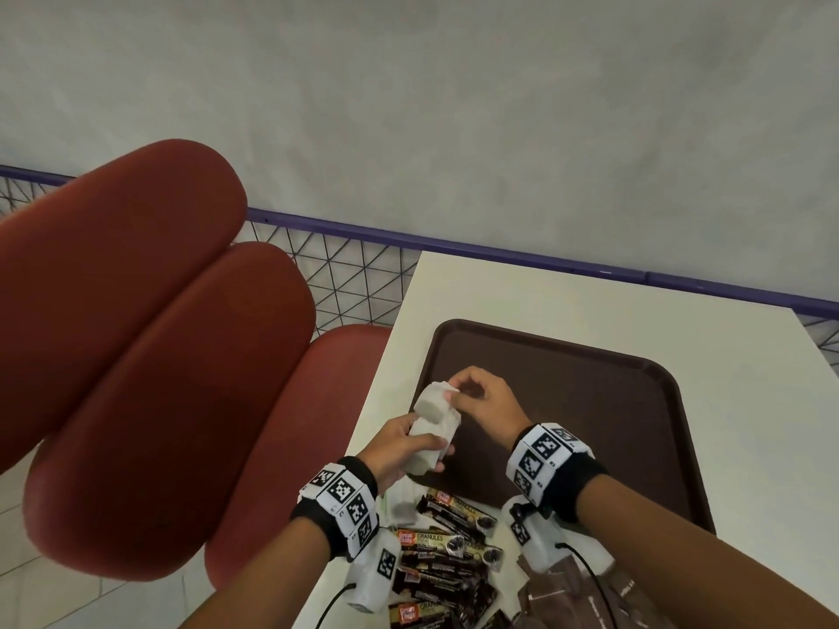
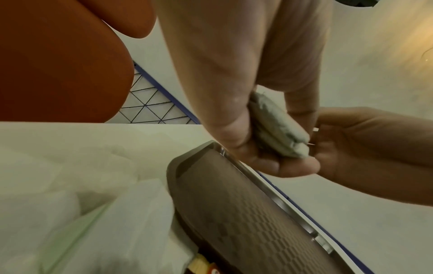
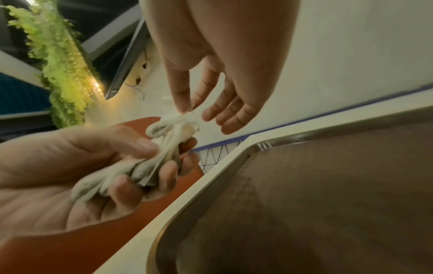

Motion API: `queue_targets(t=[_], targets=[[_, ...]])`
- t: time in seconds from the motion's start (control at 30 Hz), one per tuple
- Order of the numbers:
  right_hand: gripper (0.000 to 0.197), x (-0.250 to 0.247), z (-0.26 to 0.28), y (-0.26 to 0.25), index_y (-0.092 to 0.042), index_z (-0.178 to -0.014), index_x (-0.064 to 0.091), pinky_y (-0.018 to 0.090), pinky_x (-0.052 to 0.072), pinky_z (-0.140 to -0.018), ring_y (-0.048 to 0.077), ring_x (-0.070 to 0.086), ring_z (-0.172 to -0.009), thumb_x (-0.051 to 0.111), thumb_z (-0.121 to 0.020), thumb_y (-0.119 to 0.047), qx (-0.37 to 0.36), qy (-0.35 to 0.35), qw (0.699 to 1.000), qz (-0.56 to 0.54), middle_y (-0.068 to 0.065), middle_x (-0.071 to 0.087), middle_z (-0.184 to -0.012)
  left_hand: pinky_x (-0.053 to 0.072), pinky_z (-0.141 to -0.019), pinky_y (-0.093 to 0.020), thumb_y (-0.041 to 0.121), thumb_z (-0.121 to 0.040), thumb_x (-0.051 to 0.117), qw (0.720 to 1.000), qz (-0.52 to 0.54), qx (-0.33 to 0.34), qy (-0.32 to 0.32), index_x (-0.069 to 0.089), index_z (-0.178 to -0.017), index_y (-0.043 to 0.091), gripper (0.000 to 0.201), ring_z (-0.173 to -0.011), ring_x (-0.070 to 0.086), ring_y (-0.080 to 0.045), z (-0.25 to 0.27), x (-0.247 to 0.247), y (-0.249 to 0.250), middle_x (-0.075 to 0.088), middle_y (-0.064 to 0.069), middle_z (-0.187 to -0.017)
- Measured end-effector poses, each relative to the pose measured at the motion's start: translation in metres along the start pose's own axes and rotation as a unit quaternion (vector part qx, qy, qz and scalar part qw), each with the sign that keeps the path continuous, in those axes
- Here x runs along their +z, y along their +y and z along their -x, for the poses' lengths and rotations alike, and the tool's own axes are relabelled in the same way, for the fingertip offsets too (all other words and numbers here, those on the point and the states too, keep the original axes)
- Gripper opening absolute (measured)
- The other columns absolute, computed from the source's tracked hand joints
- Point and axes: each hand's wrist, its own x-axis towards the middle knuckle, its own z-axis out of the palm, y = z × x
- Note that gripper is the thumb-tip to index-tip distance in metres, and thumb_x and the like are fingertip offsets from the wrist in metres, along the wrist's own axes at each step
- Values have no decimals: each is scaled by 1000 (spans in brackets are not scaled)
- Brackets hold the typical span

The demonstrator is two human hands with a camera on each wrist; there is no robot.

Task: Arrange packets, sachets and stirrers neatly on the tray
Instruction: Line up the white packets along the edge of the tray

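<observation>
My left hand (image 1: pixel 420 442) grips a small bunch of white tea-bag sachets (image 1: pixel 431 417) above the left rim of the brown tray (image 1: pixel 613 401). My right hand (image 1: pixel 454 392) pinches the top edge of the uppermost sachet between thumb and forefinger, its other fingers loosely spread. In the left wrist view the sachets (image 2: pixel 276 126) are pressed between the thumb and fingers of my left hand (image 2: pixel 234 115). In the right wrist view my right hand (image 3: pixel 188 109) pinches the sachets (image 3: pixel 164 148) at their top. The tray floor that shows is bare.
Dark coffee-granule stick packets (image 1: pixel 449 544) lie heaped on the white table (image 1: pixel 522 292) near its front edge, with brown sachets (image 1: pixel 572 596) to their right and another tea bag (image 1: pixel 402 506) beside them. A red padded seat (image 1: pixel 150 338) stands to the left, a wire railing (image 1: pixel 345 274) behind.
</observation>
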Motion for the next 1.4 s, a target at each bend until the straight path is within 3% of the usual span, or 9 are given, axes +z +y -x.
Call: queue_targets(t=[0.17,0.4,0.77,0.87,0.93,1.07,1.2,1.3,1.4], targets=[[20,-19,-32,6,-17,-75,56,17,48,-63,12,55,-71,63,-81,0,67,48,994,-76,0,60,-78,54,-60,-25,-1,-86,57,999,15,9,36,54,-118,2,33,-84,64,-20,-15,-9,7,62,-16,-100],[27,-40,-105,29,-26,-68,52,39,51,-79,25,58,-80,61,-78,-3,132,102,985,44,9,62,-87,57,-57,-25,-6,-89,39,989,127,18,79,45,-127,-8,39,-83,61,-26,-28,-36,21,56,-26,-107],[28,-18,-176,55,-24,-66,48,37,52,-69,34,64,-86,53,-78,1,190,128,970,77,16,66,-93,59,-66,-32,-3,-94,44,979,167,61,102,51,-121,-7,28,-102,62,-33,-31,-67,13,57,-23,-120],[19,-15,-180,60,-13,-86,55,28,46,-60,28,57,-81,51,-80,5,197,136,969,56,14,59,-93,59,-65,-32,0,-93,48,977,166,70,113,53,-120,-8,29,-97,64,-33,-32,-68,14,59,-24,-119],[31,-15,-178,63,-7,-109,52,26,43,-60,23,52,-81,51,-82,7,187,131,973,42,10,53,-94,59,-63,-32,1,-92,49,976,169,78,116,54,-118,-9,28,-92,65,-31,-33,-69,15,59,-25,-114],[37,-17,-166,64,-5,-116,47,14,35,-56,21,49,-87,51,-82,8,161,150,974,49,7,50,-99,59,-62,-31,4,-92,51,975,161,84,126,55,-115,-9,26,-84,67,-29,-34,-66,17,62,-22,-104],[36,-9,-158,74,-4,-110,55,24,42,-73,27,56,-98,47,-80,12,188,140,971,50,12,58,-110,58,-57,-30,10,-91,55,979,118,82,145,58,-112,-5,25,-77,69,-25,-35,-64,19,65,-18,-99],[36,-4,-161,75,-8,-115,59,21,38,-84,27,53,-116,46,-84,6,200,94,972,77,11,57,-125,53,-53,-28,14,-90,58,980,95,79,156,58,-112,-5,29,-70,64,-21,-36,-60,20,63,-15,-93],[37,-4,-165,76,-8,-120,59,20,37,-90,27,51,-121,47,-87,3,202,89,972,78,12,55,-130,49,-50,-26,14,-89,59,980,91,78,158,57,-114,-4,31,-66,60,-18,-37,-58,21,61,-13,-88]])
